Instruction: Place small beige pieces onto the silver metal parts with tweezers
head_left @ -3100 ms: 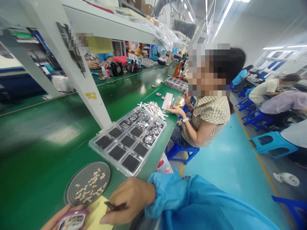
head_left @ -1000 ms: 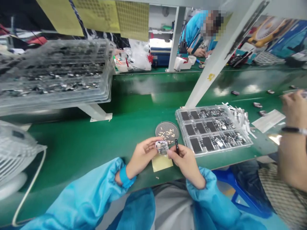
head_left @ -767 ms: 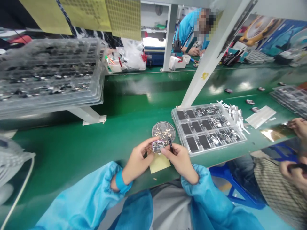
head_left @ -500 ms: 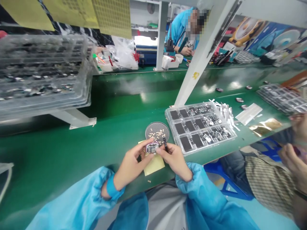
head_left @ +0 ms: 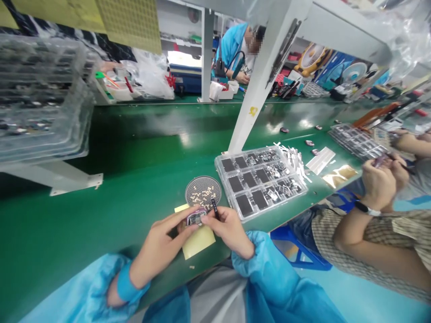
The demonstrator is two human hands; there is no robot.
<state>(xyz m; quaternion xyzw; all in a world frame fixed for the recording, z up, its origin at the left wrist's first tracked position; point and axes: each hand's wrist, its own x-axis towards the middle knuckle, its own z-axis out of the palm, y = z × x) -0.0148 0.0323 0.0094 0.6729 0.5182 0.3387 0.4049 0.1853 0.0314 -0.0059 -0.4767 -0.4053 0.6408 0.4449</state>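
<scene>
My left hand [head_left: 158, 244] grips a small electronic device casing [head_left: 195, 218] with a purplish-pink rim, its inner circuitry showing. Held in my right hand [head_left: 230, 229] is a slim black tool with pale markings that looks like tweezers [head_left: 214, 208], one end pointing up. My right thumb and fingertip touch the right edge of the casing. Under both hands lies a yellow paper sheet [head_left: 198, 244]. Just beyond them sits a round grey mesh dish [head_left: 189, 187] with many small beige pieces in it.
A clear compartment tray [head_left: 242, 217] of black screens and small parts stands to the right, white strips [head_left: 294, 161] at its far side. A slanted white post [head_left: 247, 98] rises behind it. Stacked trays [head_left: 43, 107] are at left. A co-worker's hands [head_left: 384, 179] are at right.
My view has swung right, so the bench things appear further left and the co-worker at right shows more. Both hands keep their hold on the casing and the tweezers.
</scene>
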